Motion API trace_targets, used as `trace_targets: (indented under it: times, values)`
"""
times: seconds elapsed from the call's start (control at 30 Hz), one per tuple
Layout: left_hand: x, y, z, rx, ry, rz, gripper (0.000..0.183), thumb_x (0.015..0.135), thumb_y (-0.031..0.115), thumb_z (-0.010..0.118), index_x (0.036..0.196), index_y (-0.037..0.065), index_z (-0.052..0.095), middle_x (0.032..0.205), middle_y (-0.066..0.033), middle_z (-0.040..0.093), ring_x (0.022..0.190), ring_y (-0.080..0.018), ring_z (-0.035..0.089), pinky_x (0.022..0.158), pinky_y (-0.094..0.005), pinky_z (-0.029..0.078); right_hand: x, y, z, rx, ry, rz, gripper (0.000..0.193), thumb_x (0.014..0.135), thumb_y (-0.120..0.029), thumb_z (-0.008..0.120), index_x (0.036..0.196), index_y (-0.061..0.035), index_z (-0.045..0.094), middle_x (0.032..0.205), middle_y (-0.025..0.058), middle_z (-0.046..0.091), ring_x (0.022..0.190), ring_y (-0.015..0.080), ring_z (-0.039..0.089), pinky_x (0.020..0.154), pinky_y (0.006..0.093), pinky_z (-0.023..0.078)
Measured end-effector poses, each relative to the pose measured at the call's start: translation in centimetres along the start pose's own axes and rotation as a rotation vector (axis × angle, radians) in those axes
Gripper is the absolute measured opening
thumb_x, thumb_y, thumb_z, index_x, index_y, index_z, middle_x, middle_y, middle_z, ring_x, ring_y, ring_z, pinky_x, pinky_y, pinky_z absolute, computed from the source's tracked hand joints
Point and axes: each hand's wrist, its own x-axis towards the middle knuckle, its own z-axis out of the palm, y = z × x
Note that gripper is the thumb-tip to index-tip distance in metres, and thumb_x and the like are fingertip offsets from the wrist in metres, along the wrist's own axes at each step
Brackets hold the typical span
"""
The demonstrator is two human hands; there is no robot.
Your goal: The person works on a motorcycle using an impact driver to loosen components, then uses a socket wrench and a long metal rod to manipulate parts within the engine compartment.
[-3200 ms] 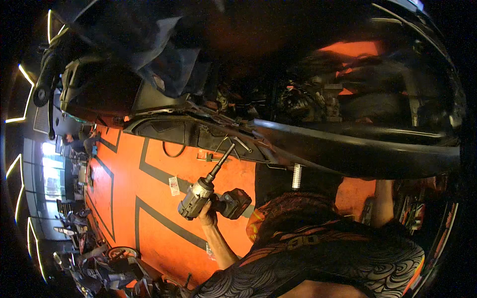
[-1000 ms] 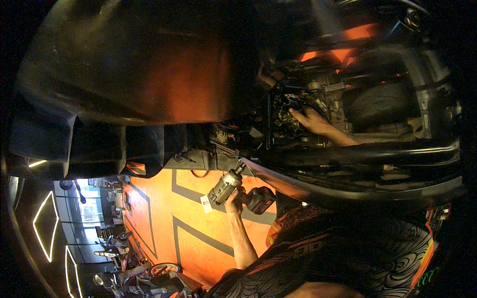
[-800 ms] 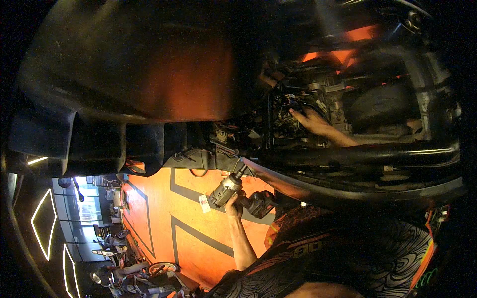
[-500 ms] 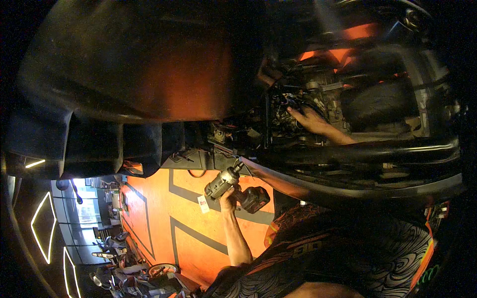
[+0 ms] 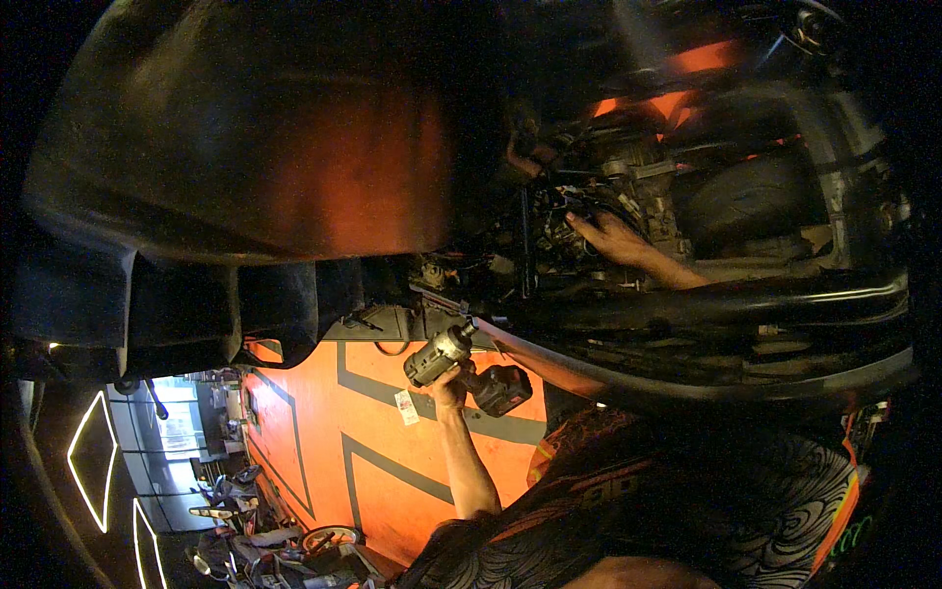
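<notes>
My left hand [image 5: 449,387] is closed around the grip of a cordless impact wrench [image 5: 439,355]. The wrench is grey and black with a dark battery pack [image 5: 502,391] on its base. Its nose points up and right, close to the edge of a dark curved panel [image 5: 549,361]. Further up and to the right, my right hand [image 5: 613,240] reaches in among the engine parts [image 5: 633,162], behind a black frame tube [image 5: 785,293]. One finger or the thumb lies along dark cables; the other fingertips are lost in shadow among the parts.
A large black moulded cover [image 5: 245,147] hangs over the upper left. Below lies an orange floor [image 5: 392,461] with grey stripes. Motorcycles [image 5: 265,540] stand at lower left, near glowing light strips [image 5: 91,461]. A white tag [image 5: 406,406] shows beside the wrench.
The view has shifted slightly, so the black cover and the floor sit a little lower. Both hands stay nearly where they were, the left still gripping the impact wrench.
</notes>
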Motion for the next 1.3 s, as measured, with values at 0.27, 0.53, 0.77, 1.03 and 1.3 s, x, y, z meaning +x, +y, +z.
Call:
trace_targets:
  times: [0.27, 0.53, 0.77, 1.03, 1.3]
  values:
    - [1.5, -1.4, -4.1, -0.145, 0.017, -0.063, 0.032, 0.067, 0.004, 0.058, 0.098, -0.003, 0.056, 0.087, -0.0133, 0.060, 0.072, -0.0268, 0.059, 0.065, -0.0364, 0.048, 2.6, 2.8, 1.7, -0.013, 0.040, -0.102, 0.065, 0.085, -0.055, 0.043, 0.126, -0.0048, 0.043, 0.119, 0.0249, 0.049, 0.109, 0.0377, 0.048, 0.093, 0.0416, 0.035]
    - [3.8, -2.3, -6.0, -0.058, -0.070, 0.019, 0.043, 0.066, 0.009, 0.058, 0.107, -0.002, 0.050, 0.094, -0.0140, 0.057, 0.080, -0.0256, 0.058, 0.068, -0.0366, 0.050, 4.0, 4.8, 1.3, -0.223, -0.201, -0.066, 0.064, 0.085, -0.051, 0.045, 0.128, -0.0039, 0.039, 0.114, 0.0282, 0.049, 0.104, 0.0357, 0.051, 0.086, 0.0408, 0.041]
    - [6.4, -1.6, -5.5, 0.061, 0.027, 0.026, 0.042, 0.066, 0.008, 0.059, 0.106, -0.002, 0.051, 0.095, -0.0127, 0.057, 0.081, -0.0257, 0.058, 0.071, -0.0368, 0.050, 4.7, 6.4, 2.5, 0.011, 0.083, -0.101, 0.071, 0.084, -0.061, 0.038, 0.097, 0.0065, 0.055, 0.068, 0.0130, 0.048, 0.068, 0.0244, 0.046, 0.069, 0.0381, 0.039]
    - [6.5, -0.9, -2.9, 0.246, 0.108, 0.088, 0.042, 0.065, 0.006, 0.059, 0.106, -0.001, 0.051, 0.096, -0.0117, 0.057, 0.081, -0.0259, 0.058, 0.071, -0.0371, 0.050, 2.8, 2.9, 1.0, -0.014, -0.040, 0.028, 0.063, 0.084, -0.054, 0.045, 0.122, -0.0040, 0.048, 0.115, 0.0236, 0.052, 0.108, 0.0375, 0.049, 0.091, 0.0415, 0.037]
    - [3.8, -0.4, -0.5, 0.088, 0.003, -0.074, 0.030, 0.067, 0.007, 0.063, 0.095, 0.000, 0.055, 0.082, -0.0104, 0.057, 0.072, -0.0232, 0.055, 0.065, -0.0352, 0.045, 4.0, 5.6, 2.3, -0.101, -0.087, 0.109, 0.075, 0.080, -0.065, 0.040, 0.123, -0.0029, 0.047, 0.114, 0.0293, 0.049, 0.107, 0.0412, 0.048, 0.092, 0.0431, 0.036]
